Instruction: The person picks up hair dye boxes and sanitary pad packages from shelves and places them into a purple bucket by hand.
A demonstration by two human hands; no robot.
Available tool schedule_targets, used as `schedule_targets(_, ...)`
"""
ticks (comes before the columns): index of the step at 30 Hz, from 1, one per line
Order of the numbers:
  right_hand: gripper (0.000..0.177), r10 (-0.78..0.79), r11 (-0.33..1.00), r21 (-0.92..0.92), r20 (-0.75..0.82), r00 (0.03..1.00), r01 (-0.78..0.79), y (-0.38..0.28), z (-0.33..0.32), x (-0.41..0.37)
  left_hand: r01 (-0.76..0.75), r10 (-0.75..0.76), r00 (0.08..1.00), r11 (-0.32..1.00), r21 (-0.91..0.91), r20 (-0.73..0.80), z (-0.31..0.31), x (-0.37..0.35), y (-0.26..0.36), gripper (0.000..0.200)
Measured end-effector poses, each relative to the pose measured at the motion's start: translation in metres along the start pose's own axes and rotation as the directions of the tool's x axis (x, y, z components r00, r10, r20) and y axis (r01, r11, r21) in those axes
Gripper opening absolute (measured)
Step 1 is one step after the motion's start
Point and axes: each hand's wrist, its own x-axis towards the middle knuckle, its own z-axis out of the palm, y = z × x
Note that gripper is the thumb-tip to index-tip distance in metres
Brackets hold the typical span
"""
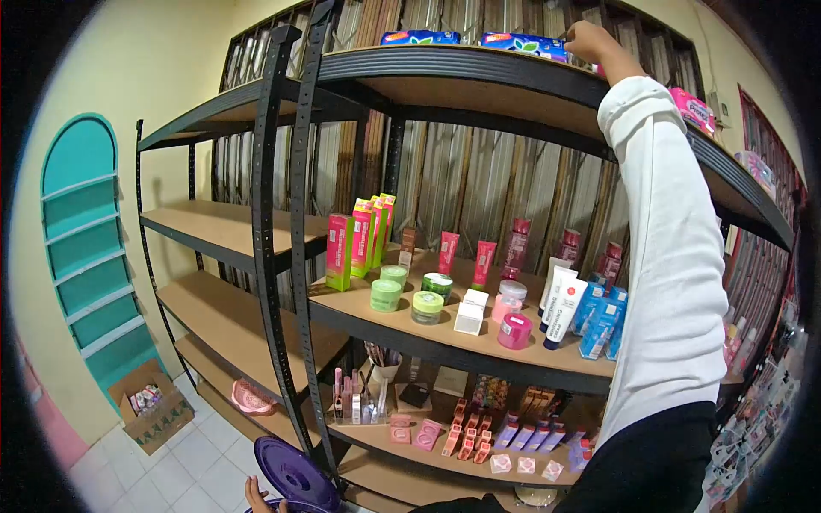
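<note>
High on the right, my right hand point(590, 44) reaches to the top shelf. Its fingers curl down over the right end of a blue plastic pack point(523, 44) with a green leaf print. A similar blue pack point(421, 38) lies to its left, and a pink pack point(693, 111) lies to the right of my forearm. At the bottom edge, part of my left hand point(259, 496) shows with bent fingers at the rim of a purple tub, mostly cut off by the frame. The tub's round purple lid point(295, 473) tilts up beside it.
The black metal rack's middle shelf point(402, 321) carries pink-green boxes point(339, 250), green jars point(386, 295), a white tube point(562, 312) and blue boxes point(599, 323). Small cosmetics point(466, 432) fill the shelf below. A cardboard box point(154, 406) and a pink basket point(254, 397) are at left.
</note>
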Motion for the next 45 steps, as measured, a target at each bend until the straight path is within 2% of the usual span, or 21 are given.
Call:
schedule_targets(1, 0.035, -0.062, 0.998, -0.005, 0.077, 0.995, 0.063, 0.009, 0.001, 0.01, 0.026, -0.026, 1.0, 1.0, -0.004, 0.001, 0.001, 0.002, -0.002, 0.075)
schedule_targets(3, 0.036, 0.022, 0.997, -0.076, 0.119, 0.993, -0.013, -0.008, 0.011, 0.016, 0.006, -0.007, 1.0, 1.0, -0.019, -0.03, 0.005, 0.007, -0.003, 0.075)
schedule_targets(5, 0.037, 0.015, 0.995, -0.097, 0.077, 0.997, -0.008, -0.012, 0.018, 0.016, 0.041, -0.042, 0.998, 0.999, -0.03, -0.043, 0.006, 0.014, 0.009, 0.075)
schedule_targets(8, 0.03, 0.018, 0.996, -0.087, 0.035, 0.999, -0.014, -0.01, 0.02, 0.023, -0.143, 0.144, 0.984, 0.99, 0.016, -0.107, 0.019, 0.034, -0.007, 0.075)
schedule_targets(10, 0.019, 0.033, 0.999, -0.018, 0.046, 0.998, -0.032, -0.009, 0.017, 0.021, -0.184, 0.19, 0.98, 0.979, 0.088, -0.061, 0.021, 0.05, -0.006, 0.071)
schedule_targets(12, 0.02, 0.131, 0.986, -0.12, 0.1, 0.986, -0.119, -0.021, 0.009, 0.022, -0.247, 0.25, 0.968, 0.961, 0.129, -0.014, 0.022, 0.065, 0.005, 0.069)
schedule_targets(13, 0.022, 0.163, 0.972, -0.192, 0.147, 0.976, -0.133, -0.026, 0.005, 0.022, -0.232, 0.23, 0.972, 0.972, 0.049, 0.039, 0.011, 0.069, 0.047, 0.064)
schedule_targets(15, 0.033, 0.222, 0.929, -0.345, 0.23, 0.948, -0.133, -0.037, 0.003, 0.021, -0.229, 0.23, 0.973, 0.972, 0.044, -0.001, 0.015, 0.079, 0.062, 0.07)
schedule_targets(17, 0.035, 0.236, 0.917, -0.382, 0.297, 0.925, -0.111, -0.043, 0.001, 0.025, -0.171, 0.17, 0.985, 0.984, -0.048, -0.031, 0.014, 0.086, 0.095, 0.072)
schedule_targets(18, 0.036, 0.244, 0.91, -0.403, 0.329, 0.912, -0.098, -0.041, 0.003, 0.03, -0.215, 0.213, 0.976, 0.976, -0.042, -0.048, 0.015, 0.089, 0.095, 0.072)
schedule_targets(21, 0.036, 0.228, 0.955, -0.274, 0.412, 0.882, -0.119, -0.024, 0.014, 0.049, -0.287, 0.286, 0.957, 0.958, -0.005, -0.056, 0.022, 0.097, 0.096, 0.072)
schedule_targets(23, 0.037, 0.264, 0.964, -0.149, 0.397, 0.879, -0.222, -0.031, 0.005, 0.04, -0.309, 0.307, 0.95, 0.951, -0.022, -0.049, 0.025, 0.098, 0.097, 0.072)
schedule_targets(25, 0.046, 0.208, 0.978, -0.05, 0.33, 0.921, -0.203, -0.024, 0.014, 0.053, -0.307, 0.306, 0.951, 0.951, -0.032, -0.045, 0.026, 0.097, 0.096, 0.071)
schedule_targets(30, 0.025, -0.098, 0.987, -0.128, 0.007, 0.995, 0.098, -0.011, 0.017, 0.059, -0.346, 0.35, 0.936, 0.936, 0.069, -0.045, 0.022, 0.092, 0.098, 0.07)
schedule_targets(31, 0.023, -0.018, 0.998, -0.063, -0.016, 1.0, 0.017, -0.013, 0.015, 0.057, -0.34, 0.342, 0.938, 0.939, 0.051, -0.057, 0.023, 0.092, 0.091, 0.07)
schedule_targets(34, 0.022, -0.113, 0.99, -0.1, -0.099, 0.989, 0.103, 0.009, 0.021, 0.074, -0.287, 0.287, 0.954, 0.958, 0.015, -0.081, 0.015, 0.087, 0.089, 0.072)
schedule_targets(35, 0.021, -0.136, 0.987, -0.111, -0.192, 0.972, 0.117, 0.011, 0.02, 0.072, -0.275, 0.276, 0.956, 0.961, 0.026, -0.098, 0.013, 0.085, 0.089, 0.073)
schedule_targets(37, 0.021, -0.087, 0.996, -0.042, -0.36, 0.929, 0.077, 0.016, 0.016, 0.085, -0.279, 0.28, 0.953, 0.96, 0.026, -0.114, 0.004, 0.083, 0.09, 0.074)
schedule_targets(39, 0.026, 0.054, 0.991, 0.13, -0.571, 0.819, 0.026, -0.041, -0.029, 0.038, -0.317, 0.329, 0.932, 0.943, 0.096, -0.153, -0.004, 0.083, 0.077, 0.075)
schedule_targets(40, 0.021, 0.106, 0.988, 0.154, -0.548, 0.83, -0.024, -0.058, -0.05, 0.031, -0.328, 0.336, 0.926, 0.942, 0.072, -0.172, -0.008, 0.081, 0.077, 0.074)
schedule_targets(45, 0.016, 0.223, 0.89, 0.43, -0.698, 0.68, 0.15, -0.138, -0.116, 0.019, -0.365, 0.342, 0.89, 0.931, -0.021, -0.301, -0.056, 0.081, 0.114, 0.076)
